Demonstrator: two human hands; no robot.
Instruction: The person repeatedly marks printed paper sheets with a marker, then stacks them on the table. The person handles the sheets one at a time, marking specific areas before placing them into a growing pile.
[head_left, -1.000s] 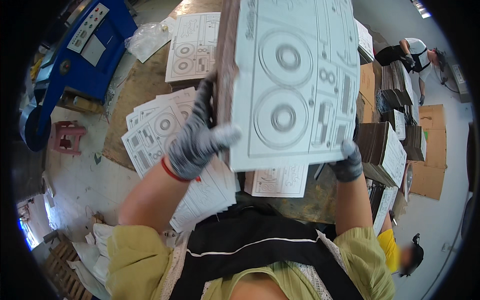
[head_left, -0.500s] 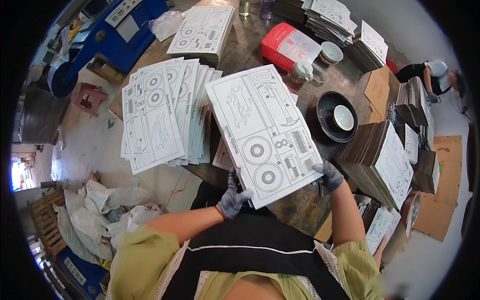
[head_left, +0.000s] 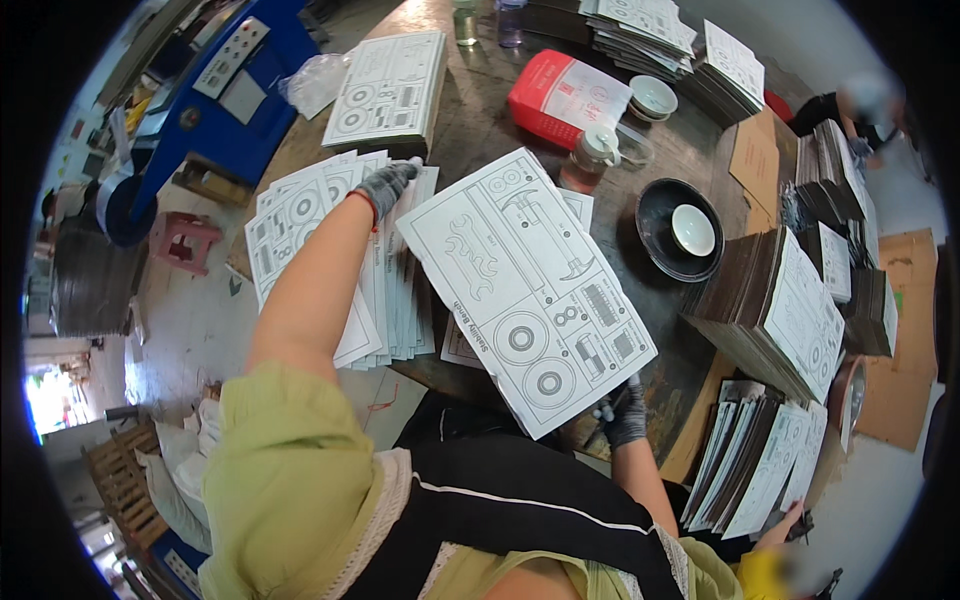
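Note:
A white printed board [head_left: 525,290], with line drawings of wrenches, a hammer and round discs, lies slanted in front of me above the table. My right hand [head_left: 627,412], in a grey glove, is at its lower right edge. Those fingers are bent and partly in shadow; what they hold is unclear. On the left, my left hand [head_left: 388,187], gloved too, reaches across a fanned pile of printed boards [head_left: 398,290]. Its fingers close at the pile's far edge, and my forearm covers part of the pile. Further printed paper shows beneath the slanted board.
Behind the fan stands a neat board stack [head_left: 385,85]. A red-and-white bag [head_left: 565,100], a glass jug [head_left: 592,160] and a black bowl [head_left: 650,250] with a white cup [head_left: 692,231] stand beyond the board. Tall stacks [head_left: 765,310] line the right; another person's hand [head_left: 795,512] touches one.
My left hand has left the slanted board and moved up and left to the fanned pile. My right hand has shifted down along the board's edge. The board has dropped slightly.

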